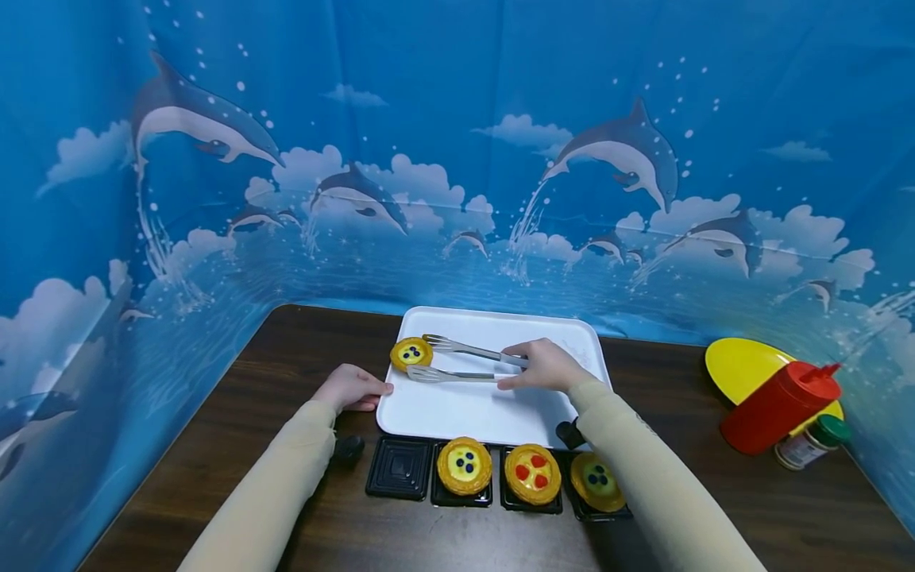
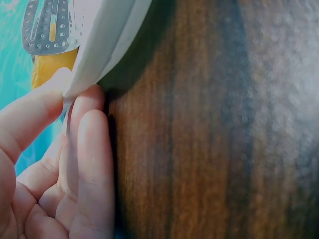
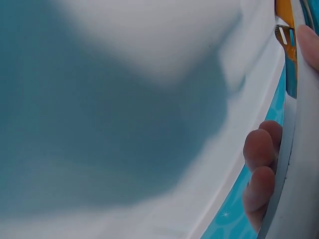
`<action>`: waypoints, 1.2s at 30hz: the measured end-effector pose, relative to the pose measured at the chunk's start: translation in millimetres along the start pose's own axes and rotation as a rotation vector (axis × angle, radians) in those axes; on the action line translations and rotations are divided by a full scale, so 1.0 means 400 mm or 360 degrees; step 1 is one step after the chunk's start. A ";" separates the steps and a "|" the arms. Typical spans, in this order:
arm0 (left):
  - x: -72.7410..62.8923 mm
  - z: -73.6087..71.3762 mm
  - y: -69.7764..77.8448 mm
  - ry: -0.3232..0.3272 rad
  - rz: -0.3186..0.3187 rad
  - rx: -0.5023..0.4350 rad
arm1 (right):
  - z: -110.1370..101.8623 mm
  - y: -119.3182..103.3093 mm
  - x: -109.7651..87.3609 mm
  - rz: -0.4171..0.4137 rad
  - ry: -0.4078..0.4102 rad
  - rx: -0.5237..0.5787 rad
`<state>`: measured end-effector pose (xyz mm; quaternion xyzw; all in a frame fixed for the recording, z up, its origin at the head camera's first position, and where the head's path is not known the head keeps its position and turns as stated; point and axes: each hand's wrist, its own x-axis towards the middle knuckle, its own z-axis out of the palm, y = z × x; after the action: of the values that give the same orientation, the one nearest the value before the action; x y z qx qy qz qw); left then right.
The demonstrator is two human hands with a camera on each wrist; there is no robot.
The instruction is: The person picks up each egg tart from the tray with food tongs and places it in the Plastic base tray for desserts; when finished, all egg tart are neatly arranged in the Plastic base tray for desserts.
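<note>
My left hand [image 1: 352, 388] pinches the left edge of a white tray [image 1: 457, 413], the thumb [image 2: 30, 114] on top and fingers beneath in the left wrist view. In my right hand [image 1: 546, 367] is a pair of metal tongs [image 1: 468, 376] with white grips, held over the tray. Their slotted ends stand spread around an egg tart [image 1: 412, 353] with dark blue berries at the tray's upper left edge. The right wrist view shows fingertips curled along the tongs' pale handle [image 3: 299, 164].
Before the tray is a row of black plastic boxes: one bare [image 1: 399, 469], then a blueberry tart [image 1: 465, 467], a red-topped tart [image 1: 532, 474] and another blueberry tart [image 1: 596, 481]. A yellow plate [image 1: 743, 369], red squeeze bottle [image 1: 781, 407] and green-capped jar [image 1: 812, 442] stand at right.
</note>
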<state>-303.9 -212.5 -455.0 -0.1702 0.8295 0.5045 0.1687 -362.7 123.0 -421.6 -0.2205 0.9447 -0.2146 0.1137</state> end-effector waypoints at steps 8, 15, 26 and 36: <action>0.001 -0.002 0.000 -0.0017 -0.0006 0.0002 | 0.005 0.007 -0.004 0.0051 -0.0016 0.0079; 0.007 0.000 -0.002 -0.0030 -0.0007 -0.0001 | 0.000 0.023 -0.026 0.0027 0.0012 0.0081; -0.004 -0.003 -0.001 -0.0037 -0.0002 0.0017 | -0.006 0.038 -0.067 0.0008 0.0040 0.0070; 0.007 -0.011 -0.002 -0.0056 -0.0025 0.0004 | -0.015 0.042 -0.116 -0.0071 0.0096 0.0104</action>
<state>-306.4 -217.0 -454.7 -0.1676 0.8257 0.5050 0.1873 -330.2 160.3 -418.5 -0.2311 0.9350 -0.2544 0.0875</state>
